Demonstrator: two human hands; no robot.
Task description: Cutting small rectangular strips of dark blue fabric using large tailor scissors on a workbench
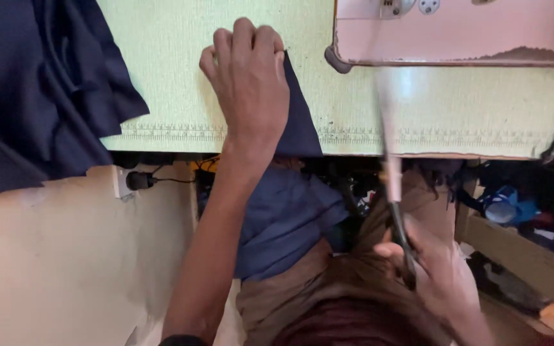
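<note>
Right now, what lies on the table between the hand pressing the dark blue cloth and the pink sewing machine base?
Head view: only bare pale green tabletop separates the left hand from the pink sewing machine base.

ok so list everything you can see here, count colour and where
dark navy cloth piece: one, navy, under the left hand, hanging off the table edge onto the lap
pale green table top: one, light green with a printed ruler along its near edge
heaped dark navy fabric: one pile, navy, table's left end
pink sewing machine base: one, pink, top right
long metal scissors: one pair, blurred, in the right hand
white wall socket with black plug: one, below the table
left hand: pressing the cloth flat
right hand: gripping the scissors over the lap
</note>
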